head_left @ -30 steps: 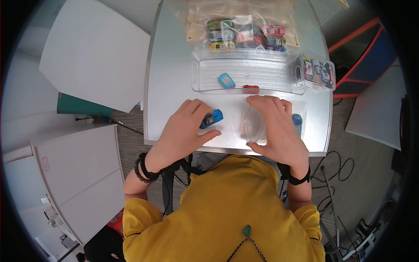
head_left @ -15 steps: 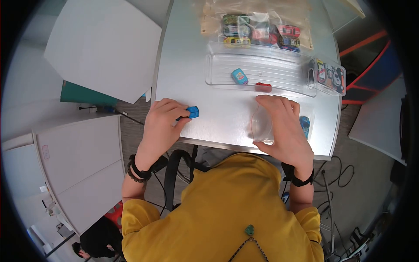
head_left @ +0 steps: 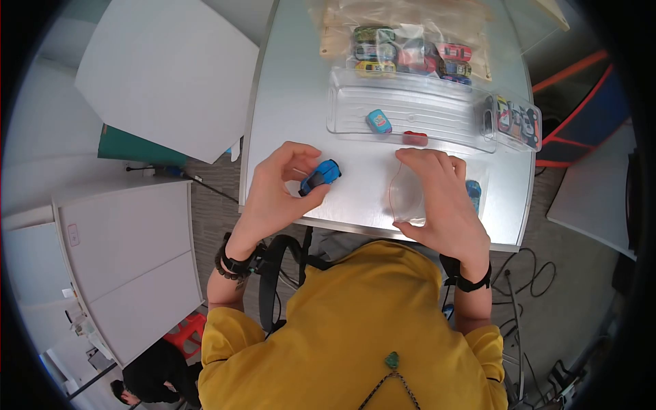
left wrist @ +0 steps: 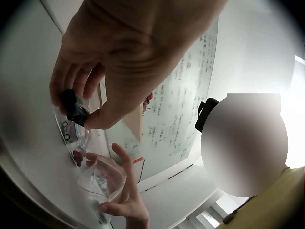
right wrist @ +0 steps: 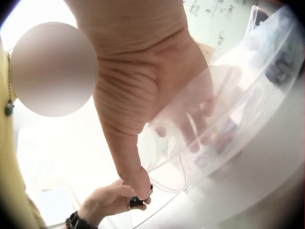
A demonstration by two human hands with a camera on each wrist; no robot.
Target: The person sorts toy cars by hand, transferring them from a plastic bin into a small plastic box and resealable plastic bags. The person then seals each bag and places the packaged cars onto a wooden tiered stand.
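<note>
My left hand (head_left: pixel 277 195) pinches a blue toy car (head_left: pixel 324 174) between thumb and fingers, over the near part of the table. In the left wrist view the car (left wrist: pixel 74 109) looks dark between thumb and fingertips. To the right, my right hand (head_left: pixel 444 205) grips a clear plastic bag (head_left: pixel 407 198), thumb and fingers spread apart at its mouth. The bag (right wrist: pixel 228 109) covers several fingers in the right wrist view. Another blue car (head_left: pixel 473 194) lies at the bag's far right part, beyond the right hand.
A clear tray (head_left: pixel 342 127) beyond the hands holds a light-blue car (head_left: pixel 378 121) and a red car (head_left: pixel 415 139). Behind it a large clear bag holds several cars (head_left: pixel 375 51). A clear box of cars (head_left: pixel 517 123) adjoins the tray's right end. A person in black (head_left: pixel 154 372) is at lower left.
The left hand went left with the blue car, then came back partway right, the car now turned and more exposed. The right hand keeps its grip on the bag.
</note>
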